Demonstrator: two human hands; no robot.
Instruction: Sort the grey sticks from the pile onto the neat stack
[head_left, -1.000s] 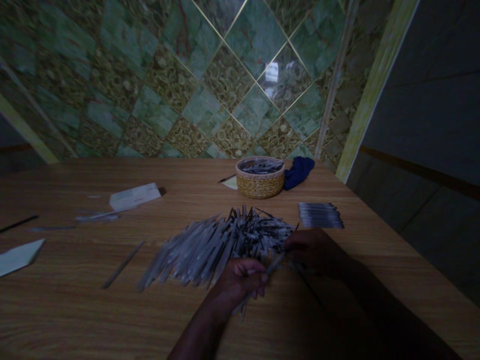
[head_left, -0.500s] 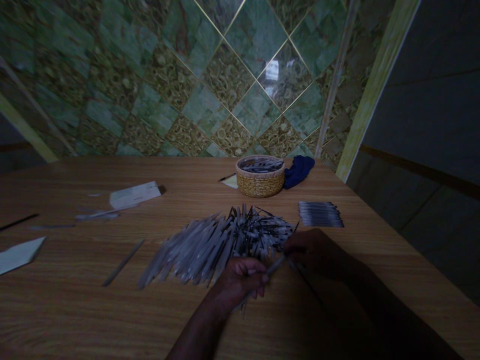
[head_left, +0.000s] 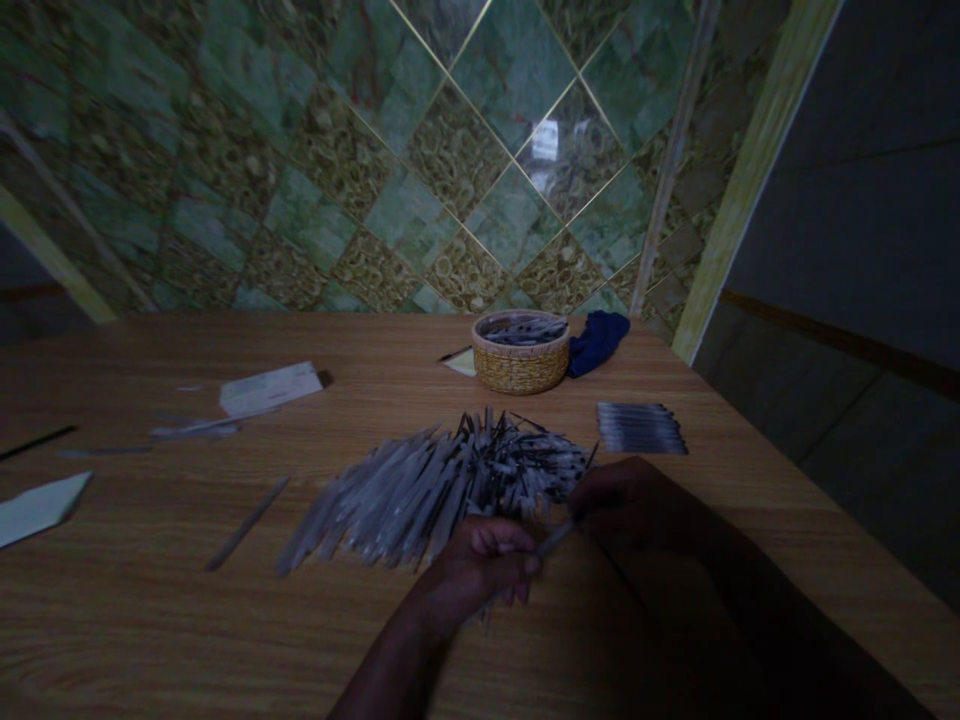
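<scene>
My left hand (head_left: 491,565) is closed on a thin pale sleeve (head_left: 555,539) near the front of the table. The far end of that sleeve meets the fingertips of my right hand (head_left: 611,500), which are pinched together on it. A thin dark stick slants down and right below my right hand; its upper end is hidden. Just beyond both hands spreads a large pile of thin sleeved sticks (head_left: 405,495), pale toward the left and dark toward the right. A neat row of similar sticks (head_left: 641,429) lies to the right of the pile.
A woven basket (head_left: 520,368) full of sticks stands at the back, beside a dark blue cloth (head_left: 598,343). One single sleeve (head_left: 247,524) lies left of the pile. Farther left are a white packet (head_left: 271,388), loose strips and a pale paper (head_left: 43,508).
Both hands have barely moved and keep their hold on the sleeve. My left hand has shifted very slightly to the right.
</scene>
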